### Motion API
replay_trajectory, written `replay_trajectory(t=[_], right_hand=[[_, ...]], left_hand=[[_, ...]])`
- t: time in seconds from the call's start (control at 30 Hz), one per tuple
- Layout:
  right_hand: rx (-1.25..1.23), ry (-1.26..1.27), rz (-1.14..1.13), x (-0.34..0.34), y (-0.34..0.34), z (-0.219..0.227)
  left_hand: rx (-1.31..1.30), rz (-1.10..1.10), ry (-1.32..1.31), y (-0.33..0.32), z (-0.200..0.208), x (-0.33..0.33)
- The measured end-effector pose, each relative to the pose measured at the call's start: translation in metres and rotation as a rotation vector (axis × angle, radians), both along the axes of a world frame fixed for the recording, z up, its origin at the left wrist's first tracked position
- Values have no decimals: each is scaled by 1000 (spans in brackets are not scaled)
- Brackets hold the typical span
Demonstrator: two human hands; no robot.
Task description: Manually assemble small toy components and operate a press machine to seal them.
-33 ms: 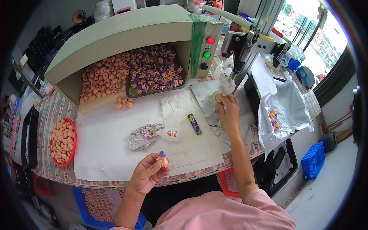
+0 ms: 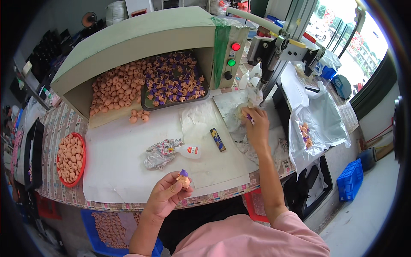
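A person works at a cluttered worktop (image 2: pixel 128 171). The left hand (image 2: pixel 165 195), at six o'clock near the front edge, pinches a small peach-coloured figure (image 2: pixel 184 179) with a purple cap between thumb and fingertips. The figure looks light, rigid and probably delicate, best held by its rounder body. The right hand (image 2: pixel 257 124), at two o'clock, closes on a tiny purple piece (image 2: pixel 249 117) over crumpled plastic. A glue bottle (image 2: pixel 188 150) lies between them; a red dish (image 2: pixel 81 160) sits at nine o'clock.

One red round plastic tray (image 2: pixel 84 159), one small white glue bottle (image 2: pixel 188 150), one blue-yellow lighter (image 2: pixel 218 139), three loose peach-coloured pieces (image 2: pixel 139 115).
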State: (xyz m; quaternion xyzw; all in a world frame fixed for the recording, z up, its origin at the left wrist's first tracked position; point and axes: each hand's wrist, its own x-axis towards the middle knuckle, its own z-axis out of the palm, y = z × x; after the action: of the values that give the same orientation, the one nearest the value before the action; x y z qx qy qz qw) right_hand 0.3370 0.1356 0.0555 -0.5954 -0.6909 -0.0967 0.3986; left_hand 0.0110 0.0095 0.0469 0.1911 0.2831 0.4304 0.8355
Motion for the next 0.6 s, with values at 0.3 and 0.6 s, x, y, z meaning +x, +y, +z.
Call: replay_trajectory(t=[0.3,0.6], right_hand=[[53,168,-507,87,-97,79],[5,280,-284,72,-119,102]], left_hand=[[144,10,119,22,22,7],[347,-177,402,129,38,136]])
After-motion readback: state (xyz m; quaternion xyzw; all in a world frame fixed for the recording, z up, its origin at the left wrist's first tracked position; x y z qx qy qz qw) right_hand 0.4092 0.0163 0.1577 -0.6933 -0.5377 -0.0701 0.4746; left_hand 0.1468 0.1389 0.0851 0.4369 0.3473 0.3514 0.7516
